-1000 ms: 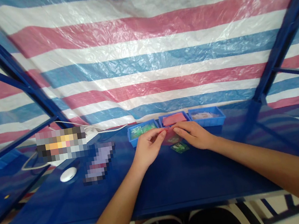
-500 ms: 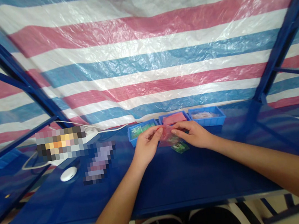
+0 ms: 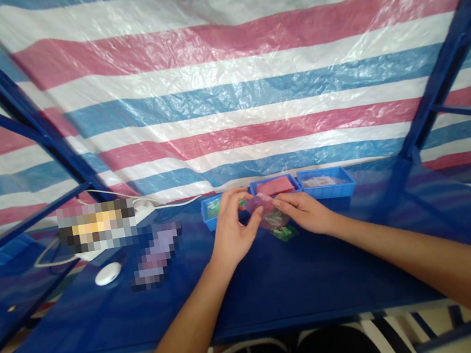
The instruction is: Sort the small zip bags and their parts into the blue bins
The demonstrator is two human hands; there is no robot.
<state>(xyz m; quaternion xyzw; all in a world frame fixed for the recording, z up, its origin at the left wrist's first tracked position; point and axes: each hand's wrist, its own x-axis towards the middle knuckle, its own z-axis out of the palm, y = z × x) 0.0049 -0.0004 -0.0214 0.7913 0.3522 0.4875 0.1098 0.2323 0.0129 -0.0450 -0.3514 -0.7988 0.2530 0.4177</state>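
A small see-through pink plastic bag [image 3: 270, 214] is held up over the table between my hands. My right hand [image 3: 306, 210] pinches its right edge between thumb and fingers. On the other side, my left hand [image 3: 232, 227] curves around the bag's left edge, thumb and fingers apart, with the thumb tip at the bag. Just below the bag, a small green packet [image 3: 284, 233] lies on the blue tabletop, partly covered from view. Whatever is inside the bag is too blurred to name.
Behind my hands stand three blue bins: one with green packets [image 3: 212, 208], one with pink pieces [image 3: 275, 186], one with clear packets [image 3: 323, 181]. To the left are a white round object [image 3: 108, 273], a blurred-out item [image 3: 156, 256] and a white power strip [image 3: 145, 214].
My left hand has loosened its pinch on the bag, and its fingers have spread and lifted. The bag has tilted slightly, while my right hand keeps hold of it.
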